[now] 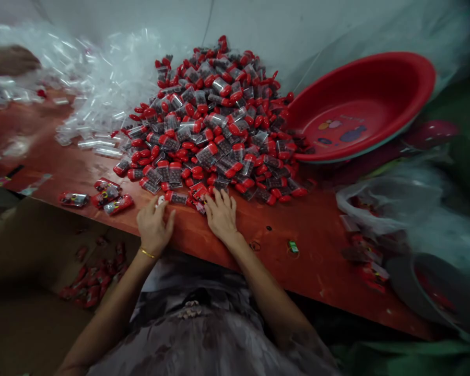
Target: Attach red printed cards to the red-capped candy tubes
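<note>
Left grip (pixel 154 227): fingers loosely bent, thumb standing apart; a small white item (pixel 161 200) at the fingertips; whether pinched or merely touched, cannot tell.

Right grip (pixel 221 215): fingers extended, slightly parted, lowered to the surface (pixel 250 277); closure on anything beneath, cannot tell.

Printed packet (pixel 198 192): on the surface between the two grips, directly at the right grip's fingertips, at the near edge of the heap. Red, with white and dark printed figures; lower part overlapped by the fingers.

Capped container (pixel 177 198): one, lying flat between the grips, left of the packet. Clear body, dark contents in rows, red rounded end.

Heap (pixel 207 125): many like containers, just beyond both grips, tumbled at all angles.

Packets, loose group (pixel 118 204): red and silver, lying left of the left grip.
</note>
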`<move>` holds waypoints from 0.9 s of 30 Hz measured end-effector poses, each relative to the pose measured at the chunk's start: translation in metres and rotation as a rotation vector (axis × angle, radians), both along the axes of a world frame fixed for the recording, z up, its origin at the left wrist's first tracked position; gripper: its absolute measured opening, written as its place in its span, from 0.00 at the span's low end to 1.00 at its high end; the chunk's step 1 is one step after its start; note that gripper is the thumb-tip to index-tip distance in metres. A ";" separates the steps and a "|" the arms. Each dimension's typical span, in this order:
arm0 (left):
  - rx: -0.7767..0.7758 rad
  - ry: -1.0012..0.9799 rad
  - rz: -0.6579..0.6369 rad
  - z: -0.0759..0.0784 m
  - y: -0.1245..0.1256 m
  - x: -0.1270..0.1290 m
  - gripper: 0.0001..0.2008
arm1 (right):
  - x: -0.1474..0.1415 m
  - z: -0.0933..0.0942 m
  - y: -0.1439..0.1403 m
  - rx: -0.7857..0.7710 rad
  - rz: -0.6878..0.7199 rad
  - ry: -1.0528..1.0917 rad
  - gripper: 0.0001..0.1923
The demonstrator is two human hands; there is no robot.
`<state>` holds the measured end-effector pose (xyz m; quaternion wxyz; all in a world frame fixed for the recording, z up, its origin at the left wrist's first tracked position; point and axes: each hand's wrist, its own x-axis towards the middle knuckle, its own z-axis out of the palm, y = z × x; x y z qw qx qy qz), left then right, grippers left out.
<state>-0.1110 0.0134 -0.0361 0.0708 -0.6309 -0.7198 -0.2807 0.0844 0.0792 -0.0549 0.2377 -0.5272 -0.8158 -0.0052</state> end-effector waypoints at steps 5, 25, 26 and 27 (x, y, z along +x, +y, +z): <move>-0.040 -0.070 -0.193 0.003 0.006 0.031 0.15 | -0.008 -0.003 -0.003 0.006 0.021 0.056 0.14; -0.012 -0.210 -0.133 0.013 0.033 0.055 0.24 | -0.003 0.005 -0.007 0.056 -0.035 0.140 0.12; -0.004 -0.282 -0.148 0.015 0.033 0.055 0.22 | -0.002 0.007 -0.009 0.100 -0.038 0.144 0.12; -0.005 -0.371 -0.179 0.017 0.034 0.056 0.20 | -0.002 0.010 -0.011 0.133 -0.034 0.147 0.12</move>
